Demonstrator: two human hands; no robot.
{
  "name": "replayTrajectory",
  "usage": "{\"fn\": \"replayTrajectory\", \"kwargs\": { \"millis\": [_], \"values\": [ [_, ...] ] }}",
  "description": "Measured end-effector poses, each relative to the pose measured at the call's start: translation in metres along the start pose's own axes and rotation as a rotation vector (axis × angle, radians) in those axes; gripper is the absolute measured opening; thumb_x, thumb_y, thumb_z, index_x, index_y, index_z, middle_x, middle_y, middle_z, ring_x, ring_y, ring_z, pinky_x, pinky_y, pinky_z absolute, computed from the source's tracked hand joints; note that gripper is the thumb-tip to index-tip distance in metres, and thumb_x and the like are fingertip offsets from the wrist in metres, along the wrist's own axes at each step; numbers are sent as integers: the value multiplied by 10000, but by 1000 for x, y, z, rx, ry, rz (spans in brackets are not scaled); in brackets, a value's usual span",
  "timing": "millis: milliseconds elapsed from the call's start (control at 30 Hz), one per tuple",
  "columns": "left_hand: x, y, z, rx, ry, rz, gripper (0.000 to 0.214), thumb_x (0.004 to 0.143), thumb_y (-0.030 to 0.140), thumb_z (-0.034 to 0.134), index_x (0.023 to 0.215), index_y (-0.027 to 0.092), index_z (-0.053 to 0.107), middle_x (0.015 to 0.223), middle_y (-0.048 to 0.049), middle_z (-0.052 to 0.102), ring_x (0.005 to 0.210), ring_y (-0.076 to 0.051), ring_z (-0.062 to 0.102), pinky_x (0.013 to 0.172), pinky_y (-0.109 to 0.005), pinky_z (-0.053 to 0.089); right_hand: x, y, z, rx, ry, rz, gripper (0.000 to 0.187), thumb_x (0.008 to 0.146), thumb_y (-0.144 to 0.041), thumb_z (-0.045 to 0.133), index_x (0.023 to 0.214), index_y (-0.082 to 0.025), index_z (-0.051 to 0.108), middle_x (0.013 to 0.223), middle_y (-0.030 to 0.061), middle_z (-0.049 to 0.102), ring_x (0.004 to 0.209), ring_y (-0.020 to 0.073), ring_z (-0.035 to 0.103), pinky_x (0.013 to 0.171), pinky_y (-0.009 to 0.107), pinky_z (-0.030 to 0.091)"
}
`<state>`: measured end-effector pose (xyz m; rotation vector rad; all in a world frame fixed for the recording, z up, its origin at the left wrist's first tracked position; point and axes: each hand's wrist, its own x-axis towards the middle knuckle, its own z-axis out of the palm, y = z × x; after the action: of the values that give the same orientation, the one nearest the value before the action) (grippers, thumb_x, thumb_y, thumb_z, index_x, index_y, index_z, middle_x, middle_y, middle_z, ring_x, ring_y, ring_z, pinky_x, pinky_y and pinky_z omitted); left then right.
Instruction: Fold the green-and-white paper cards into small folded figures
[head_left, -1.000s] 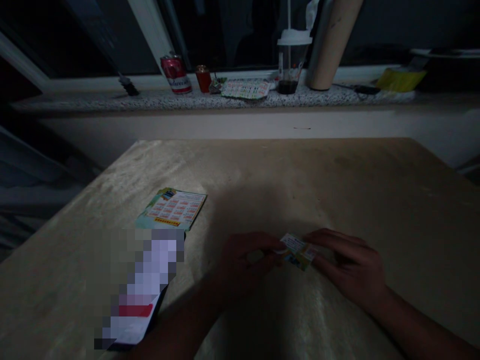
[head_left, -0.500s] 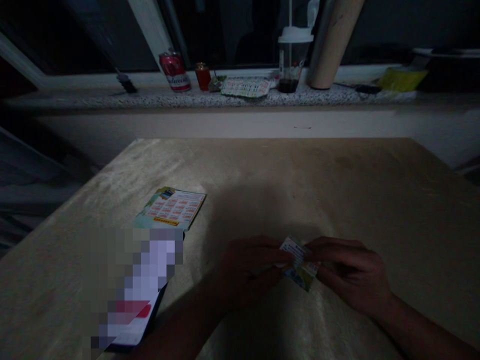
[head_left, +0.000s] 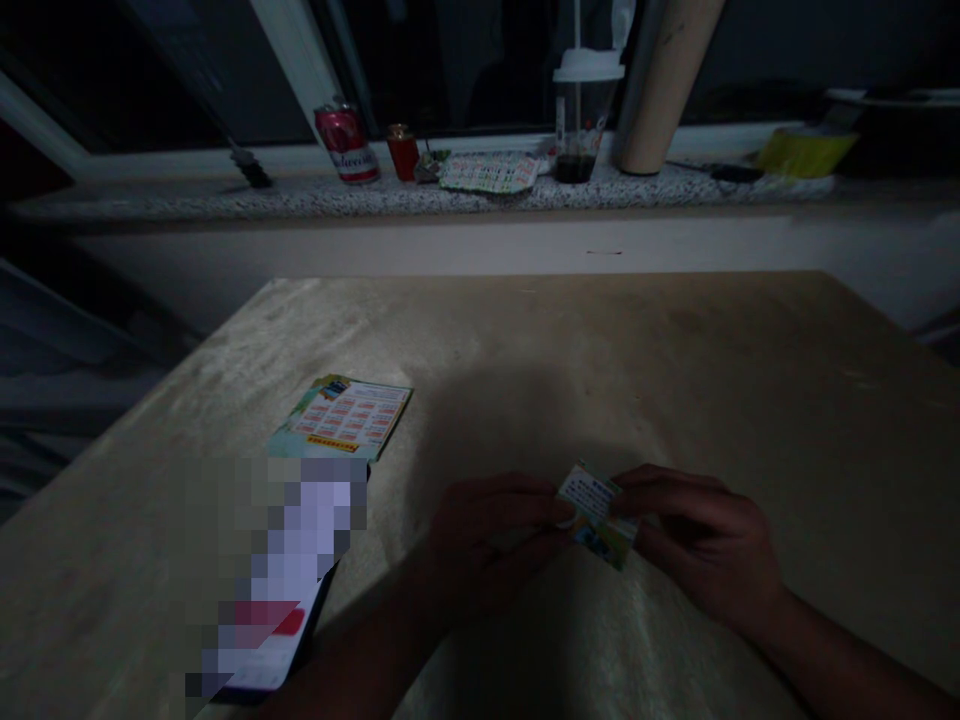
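Between my two hands is a small piece of printed paper (head_left: 598, 515), folded or creased, with lines of text on its upper part and a coloured picture below. My left hand (head_left: 499, 525) pinches its left edge between thumb and fingers. On the opposite side, the fingers of my right hand (head_left: 701, 530) grip the right edge. The paper is tilted above the table (head_left: 480, 330). Dim light and shadow hide part of my left fingers.
To the left lies a printed calendar sheet (head_left: 349, 415). Nearer me is a phone (head_left: 289, 590) with its screen lit, partly pixelated. Along the windowsill (head_left: 300, 200) stand a red can (head_left: 346, 145), a small red bottle (head_left: 403, 155), a crumpled packet (head_left: 489, 173) and a lidded cup (head_left: 581, 120) with a straw.
The paper has risen slightly and its text half lies more open to view. My left fingers have shifted a little left; both hands still hold it.
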<state>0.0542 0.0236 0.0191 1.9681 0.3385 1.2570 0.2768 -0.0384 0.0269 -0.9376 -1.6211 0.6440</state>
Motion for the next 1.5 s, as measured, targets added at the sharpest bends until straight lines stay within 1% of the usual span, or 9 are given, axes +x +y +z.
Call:
{"fn": "replayTrajectory", "kwargs": {
  "millis": [167, 300, 433, 567, 667, 800, 967, 1167, 1500],
  "values": [
    [3, 4, 1, 18, -37, -49, 260, 890, 209, 757, 1147, 239, 734, 912, -46, 804, 748, -145, 769, 686, -209, 616, 1, -2, 2, 2, 11, 15, 195, 850, -109, 745, 991, -234, 792, 847, 56, 792, 731, 177, 770, 621, 242, 635],
    [4, 4, 1, 1, -41, -63, 244, 914, 224, 724, 1156, 247, 751, 913, -49, 808, 739, -144, 770, 672, -213, 610, 0, -1, 3, 32, -5, 2, 224, 856, -113, 744, 1032, -243, 792, 860, 61, 795, 723, 185, 767, 601, 263, 634],
    [2, 2, 1, 18, -36, -108, 180, 941, 248, 687, 1094, 241, 781, 889, -58, 813, 723, -156, 771, 663, -237, 618, -2, 3, 3, 43, -39, 13, 285, 844, -91, 754, 1079, -248, 788, 877, 54, 795, 756, 186, 769, 648, 278, 639],
    [-1, 1, 2, 16, -61, -202, 155, 944, 296, 691, 1034, 227, 795, 833, -53, 810, 686, -158, 767, 644, -240, 616, -3, 2, 3, 30, -11, 28, 256, 840, -71, 741, 1012, -248, 806, 865, 44, 805, 728, 172, 772, 633, 249, 637],
    [-1, 1, 4, -41, 4, -238, 164, 913, 300, 735, 1035, 206, 793, 865, -72, 815, 732, -178, 781, 661, -249, 625, -2, -1, 3, 25, 31, 62, 209, 852, -101, 745, 974, -254, 817, 839, 38, 806, 679, 162, 765, 591, 230, 630],
    [0, 2, 7, -115, 109, -317, 107, 875, 301, 777, 919, 209, 811, 863, -68, 819, 732, -186, 782, 673, -269, 642, 1, -2, 3, 66, 38, 106, 134, 897, -194, 735, 978, -255, 823, 798, 49, 794, 629, 165, 741, 544, 251, 616],
    [-1, 4, 16, -196, 169, -432, 63, 881, 237, 756, 882, 209, 813, 846, -54, 813, 750, -172, 777, 705, -260, 643, 0, 1, 6, 101, 58, 151, 116, 899, -205, 736, 967, -248, 819, 849, 52, 814, 690, 179, 770, 592, 255, 632],
    [-4, 2, 30, -296, 346, -610, 157, 822, 341, 807, 765, 195, 796, 856, -60, 813, 763, -195, 781, 692, -280, 661, 0, 1, 12, 25, 113, 185, 105, 881, -182, 731, 811, -216, 803, 770, 42, 814, 637, 170, 766, 541, 220, 607],
    [-12, 0, 38, -259, 387, -712, 175, 818, 340, 814, 745, 192, 759, 806, -41, 804, 737, -189, 776, 677, -291, 665, 1, 2, 20, 69, 186, 237, 119, 863, -205, 759, 747, -213, 786, 735, 34, 807, 626, 165, 765, 545, 217, 612]
  ]
}}
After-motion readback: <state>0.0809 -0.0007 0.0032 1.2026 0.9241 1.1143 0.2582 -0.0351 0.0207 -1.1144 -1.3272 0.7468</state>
